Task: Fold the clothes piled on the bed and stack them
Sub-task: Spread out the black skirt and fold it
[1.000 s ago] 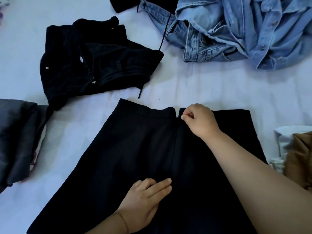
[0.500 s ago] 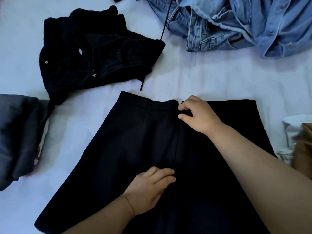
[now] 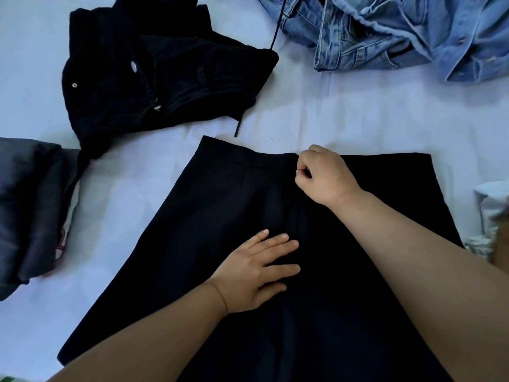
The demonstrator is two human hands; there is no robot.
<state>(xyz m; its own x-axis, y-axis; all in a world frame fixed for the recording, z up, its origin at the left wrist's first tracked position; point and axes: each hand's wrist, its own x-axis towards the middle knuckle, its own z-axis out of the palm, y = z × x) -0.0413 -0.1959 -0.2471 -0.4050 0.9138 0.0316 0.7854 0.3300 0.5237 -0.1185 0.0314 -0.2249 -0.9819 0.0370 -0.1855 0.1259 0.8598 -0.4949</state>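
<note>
- On pale white bedsheet (image 3: 344, 111): one flat black skirt (image 3: 209, 216), one crumpled black jeans (image 3: 154, 75), one blue denim heap (image 3: 399, 31), one folded grey garment (image 3: 30, 202).
- Left hand (image 3: 256, 274) flat, fingers straight, pressing skirt.
- Right hand (image 3: 325, 175) pinching waistband.

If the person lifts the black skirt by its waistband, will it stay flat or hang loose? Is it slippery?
The black skirt lies thin and smooth under the flat left hand, so it would probably hang floppy. The right hand pinches only the waistband, which suggests it is light. Its smooth weave may slide easily on the bed sheet.
</note>
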